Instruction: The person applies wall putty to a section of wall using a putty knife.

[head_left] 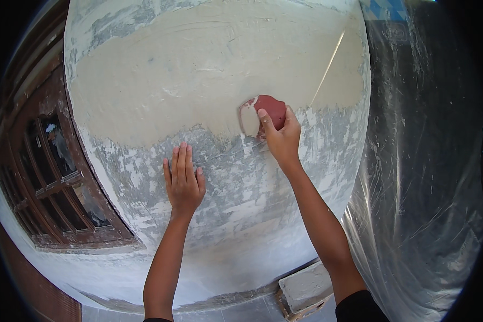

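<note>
1. Our right hand (282,137) grips a reddish sheet of sandpaper (271,109), pressed onto the wall (209,70) at the edge where beige filler meets patchy grey-white plaster.
2. Our left hand (183,180) lies open, flat on the wall lower down, fingers together, holding nothing.
3. To sand well, we judge: keep the sheet flat, press evenly, brace with the left palm.
4. A dark wooden window frame (53,182) sits to the left, plastic sheeting (424,177) to the right, a brick (305,290) below.
</note>
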Tool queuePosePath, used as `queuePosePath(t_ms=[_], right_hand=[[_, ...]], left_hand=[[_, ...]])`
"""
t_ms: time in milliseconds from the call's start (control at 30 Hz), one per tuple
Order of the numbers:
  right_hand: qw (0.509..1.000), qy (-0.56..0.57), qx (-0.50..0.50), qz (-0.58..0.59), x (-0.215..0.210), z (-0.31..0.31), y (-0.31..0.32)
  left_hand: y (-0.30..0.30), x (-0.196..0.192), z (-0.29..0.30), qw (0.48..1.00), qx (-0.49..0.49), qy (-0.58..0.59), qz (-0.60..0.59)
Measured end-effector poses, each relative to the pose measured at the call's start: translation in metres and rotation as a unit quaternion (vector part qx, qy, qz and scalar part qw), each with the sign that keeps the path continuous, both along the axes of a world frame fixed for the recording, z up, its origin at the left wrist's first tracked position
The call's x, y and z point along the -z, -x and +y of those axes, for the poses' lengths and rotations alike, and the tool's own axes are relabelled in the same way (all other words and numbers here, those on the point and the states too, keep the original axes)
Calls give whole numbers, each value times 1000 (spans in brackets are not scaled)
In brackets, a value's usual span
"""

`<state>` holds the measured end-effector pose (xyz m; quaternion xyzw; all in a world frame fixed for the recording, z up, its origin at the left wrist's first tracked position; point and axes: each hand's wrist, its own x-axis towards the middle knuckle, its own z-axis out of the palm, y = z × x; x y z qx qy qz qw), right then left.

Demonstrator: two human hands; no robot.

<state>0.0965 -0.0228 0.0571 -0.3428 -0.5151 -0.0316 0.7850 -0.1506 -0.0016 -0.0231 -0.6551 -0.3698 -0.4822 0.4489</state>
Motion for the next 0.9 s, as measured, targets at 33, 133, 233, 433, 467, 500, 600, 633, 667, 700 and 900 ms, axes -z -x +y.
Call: queuePosePath(t_ms=[33,133,233,433,467,500,600,633,667,700,900], right_hand=[[995,69,38,-57,-1,-3,5],[976,37,-41,208,-12,-3,-36],[975,3,-51,218,-9,-12,-31],[973,55,-66,215,-9,-1,-43],[955,26,-69,286,-11,-8,-50],[956,25,-70,285,-11,-10,-46],[996,-26,-53,70,6,0,-19],[996,-25,-51,72,8,2,-22],[996,12,-26,80,6,5,-29],[995,49,-1,87,5,6,-37],[988,-20,-27,151,4,1,-40]], left_hand=[[7,2,-1,1000,3,6,1],[4,-1,-3,1000,4,0,-1],[1,0,-2,1000,0,-3,3],[2,-2,-3,1000,6,1,2],[1,-2,-3,1000,5,-1,0],[1,-1,-5,1000,3,1,1],[1,2,-1,1000,5,2,3],[3,3,-1,1000,4,3,2],[4,2,-2,1000,6,4,4],[4,1,-2,1000,6,4,3],[0,0,-1,1000,4,1,4]])
